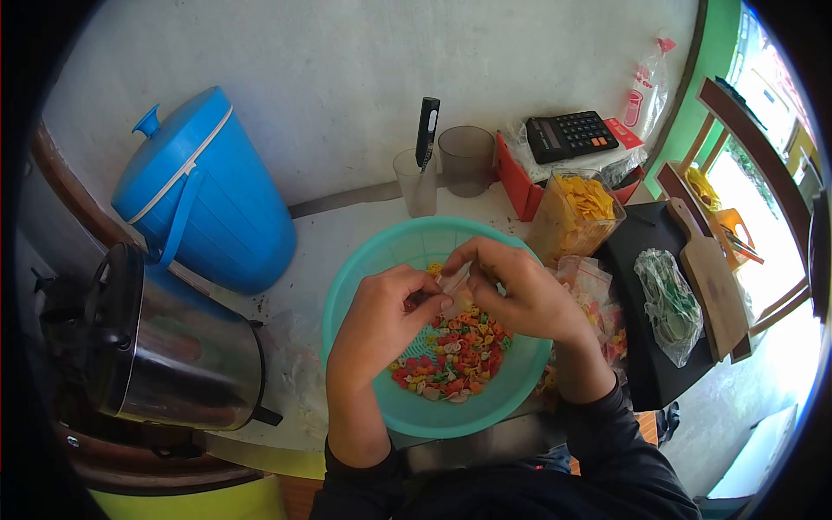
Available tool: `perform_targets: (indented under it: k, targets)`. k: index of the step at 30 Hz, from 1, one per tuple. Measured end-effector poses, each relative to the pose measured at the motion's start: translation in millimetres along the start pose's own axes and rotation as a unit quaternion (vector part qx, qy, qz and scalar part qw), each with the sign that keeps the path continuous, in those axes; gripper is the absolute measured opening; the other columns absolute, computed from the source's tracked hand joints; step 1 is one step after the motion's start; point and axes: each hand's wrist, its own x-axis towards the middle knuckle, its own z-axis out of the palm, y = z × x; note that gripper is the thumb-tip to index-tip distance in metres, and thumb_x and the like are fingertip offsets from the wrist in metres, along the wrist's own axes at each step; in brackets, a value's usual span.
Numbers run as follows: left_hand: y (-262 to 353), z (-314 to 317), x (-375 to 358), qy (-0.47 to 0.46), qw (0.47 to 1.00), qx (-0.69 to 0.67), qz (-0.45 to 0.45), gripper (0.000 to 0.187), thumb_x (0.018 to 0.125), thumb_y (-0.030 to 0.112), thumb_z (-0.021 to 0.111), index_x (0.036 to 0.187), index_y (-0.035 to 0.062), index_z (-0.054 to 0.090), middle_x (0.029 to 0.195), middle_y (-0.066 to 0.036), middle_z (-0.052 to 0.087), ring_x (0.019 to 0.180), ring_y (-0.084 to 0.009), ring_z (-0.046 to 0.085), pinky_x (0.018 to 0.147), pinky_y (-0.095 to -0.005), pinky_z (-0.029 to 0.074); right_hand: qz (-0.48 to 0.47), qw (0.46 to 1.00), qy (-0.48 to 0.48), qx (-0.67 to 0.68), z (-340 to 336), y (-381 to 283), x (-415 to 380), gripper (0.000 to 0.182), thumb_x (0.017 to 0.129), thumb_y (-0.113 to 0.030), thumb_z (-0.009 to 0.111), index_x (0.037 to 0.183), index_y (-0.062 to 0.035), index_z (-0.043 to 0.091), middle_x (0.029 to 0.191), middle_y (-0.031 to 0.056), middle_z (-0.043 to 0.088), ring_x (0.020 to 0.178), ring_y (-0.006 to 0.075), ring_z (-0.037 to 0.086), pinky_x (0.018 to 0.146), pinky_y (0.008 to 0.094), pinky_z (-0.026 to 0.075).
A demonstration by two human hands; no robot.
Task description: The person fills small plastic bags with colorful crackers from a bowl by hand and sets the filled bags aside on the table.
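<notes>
Pale wall (347,78) rises behind the white table (290,347) I sit at, with a blue cooler (217,191) and a shiny metal pot with a dark lid (195,338) along my left side. Before me is a green basin (340,286), its bottom strewn with small red, orange, yellow, green and white pieces (464,351). Just above them, over the basin, is a piece of clear plastic (457,282). My left hand (381,316) has thumb and forefinger together on its near edge. My right hand (524,295) is at the other side, forefinger bent over it; I can't tell whether that thumb and finger meet.

Beyond the rim, a black-handled tool (426,130) stands in a clear cup (419,191) beside a grey one (466,160). To the right, a calculator (572,136) rests on top of a red box (518,186), near a container of yellow chips (568,221). Farther right, a wooden board (715,290) lies beside a clear bag with green contents (670,303).
</notes>
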Motion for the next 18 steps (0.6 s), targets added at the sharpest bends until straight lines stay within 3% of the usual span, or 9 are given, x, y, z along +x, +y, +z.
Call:
perform_targets:
  k: [2, 5, 8, 14, 18]
  targets:
    - [-2, 0, -1, 0.010, 1.000, 0.021, 0.019, 0.015, 0.085, 0.008, 0.077, 0.095, -0.0023, 0.072, 0.088, -0.015, 0.068, 0.075, -0.0267, 0.070, 0.070, -0.0359, 0.056, -0.018, 1.000, -0.005, 0.000, -4, 8, -1, 0.033, 0.086, 0.007, 0.051, 0.118, 0.0024, 0.058, 0.108, 0.0105, 0.063, 0.089, 0.0145, 0.059, 0.075, 0.0289, 0.049]
    - [-1, 0, -1, 0.006, 0.999, 0.030, 0.018, 0.014, 0.083, 0.006, 0.078, 0.096, 0.0004, 0.074, 0.091, -0.014, 0.068, 0.078, -0.0276, 0.070, 0.071, -0.0362, 0.056, -0.028, 0.999, 0.026, 0.013, -3, 5, -1, 0.033, 0.084, 0.009, 0.050, 0.116, 0.0007, 0.056, 0.098, 0.0141, 0.064, 0.095, 0.0250, 0.067, 0.085, 0.0352, 0.051]
    - [-2, 2, -1, 0.005, 0.999, 0.025, 0.037, 0.014, 0.082, 0.005, 0.078, 0.096, 0.0019, 0.074, 0.091, -0.014, 0.068, 0.078, -0.0283, 0.070, 0.071, -0.0364, 0.057, -0.066, 0.995, 0.068, 0.023, 2, 14, 1, 0.032, 0.087, 0.008, 0.052, 0.118, 0.0006, 0.055, 0.104, 0.0160, 0.064, 0.101, 0.0287, 0.067, 0.088, 0.0362, 0.052]
    - [-5, 3, 0, -0.006, 0.999, 0.014, 0.040, 0.014, 0.082, 0.004, 0.078, 0.096, 0.0024, 0.074, 0.090, -0.013, 0.067, 0.077, -0.0287, 0.069, 0.071, -0.0364, 0.056, 0.015, 0.999, 0.044, 0.021, 1, 12, 1, 0.018, 0.090, -0.001, 0.063, 0.108, 0.0026, 0.061, 0.100, 0.0175, 0.071, 0.090, 0.0306, 0.072, 0.078, 0.0369, 0.055]
    - [-4, 2, -1, -0.010, 0.999, 0.027, 0.045, 0.014, 0.082, 0.004, 0.078, 0.095, 0.0026, 0.074, 0.089, -0.013, 0.067, 0.075, -0.0281, 0.067, 0.070, -0.0362, 0.054, 0.027, 0.999, 0.031, 0.006, -3, 6, 0, 0.011, 0.090, -0.001, 0.064, 0.100, 0.0020, 0.066, 0.094, 0.0174, 0.072, 0.083, 0.0311, 0.072, 0.073, 0.0369, 0.055]
